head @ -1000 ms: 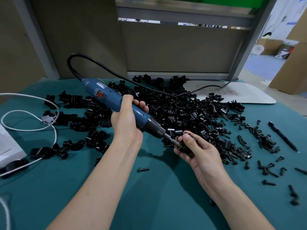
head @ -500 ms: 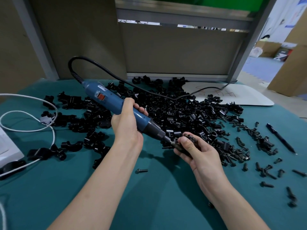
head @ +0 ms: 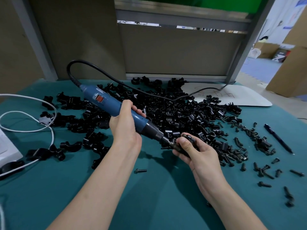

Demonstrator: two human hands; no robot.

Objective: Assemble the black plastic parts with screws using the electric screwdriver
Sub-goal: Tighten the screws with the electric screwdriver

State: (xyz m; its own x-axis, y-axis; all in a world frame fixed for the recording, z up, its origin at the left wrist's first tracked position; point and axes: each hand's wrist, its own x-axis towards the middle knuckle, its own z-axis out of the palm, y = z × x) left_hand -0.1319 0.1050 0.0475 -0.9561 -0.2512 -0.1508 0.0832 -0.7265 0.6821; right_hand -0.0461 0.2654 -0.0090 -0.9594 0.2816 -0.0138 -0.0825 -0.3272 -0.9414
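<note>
Black plastic parts (head: 174, 117) lie heaped on the teal surface (head: 149, 196), one pinched by fingers of the right hand (head: 199, 156) at the bit of the electric screwdriver (head: 106, 102) gripped in the curled fingers of the left hand (head: 124, 128), loose screws (head: 264, 170) scattered rightward, drab partition panels (head: 174, 50) behind, cardboard boxes (head: 289, 75) beyond.

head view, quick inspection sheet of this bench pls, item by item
surface: teal mat covers the table.
job's things: electric screwdriver; pile of black plastic parts behind the hands; loose screws at right, one screw in front.
clutter: black pen at right; white board at back right; white object at left edge.
hands: left hand grips the screwdriver; right hand holds a black part at the bit.
cables: black cord loops from the screwdriver over the pile; white cable looped at left.
surroundings: partition panels behind; cardboard boxes at right.
</note>
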